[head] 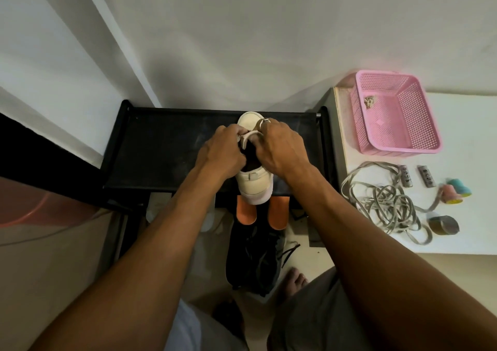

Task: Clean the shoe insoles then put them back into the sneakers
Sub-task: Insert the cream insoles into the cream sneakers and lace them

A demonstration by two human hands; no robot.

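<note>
A cream sneaker (254, 182) stands on the black rack top (166, 149), toe toward the wall, heel toward me. My left hand (220, 154) pinches the sneaker's tongue at the opening. My right hand (279, 149) grips the sneaker's right side by the opening, a ring on one finger. Two orange insoles (246, 212) stick out below the rack's front edge, one on each side of the heel, the second insole (278, 213) on the right. A dark sneaker pair (255, 259) lies on the floor under them.
A white table on the right carries a pink basket (395, 114), a tangled grey cable (384, 203) with power strips, a tape roll (443, 224) and small coloured items. A wall is right behind the rack. My bare foot (294, 280) stands on the floor.
</note>
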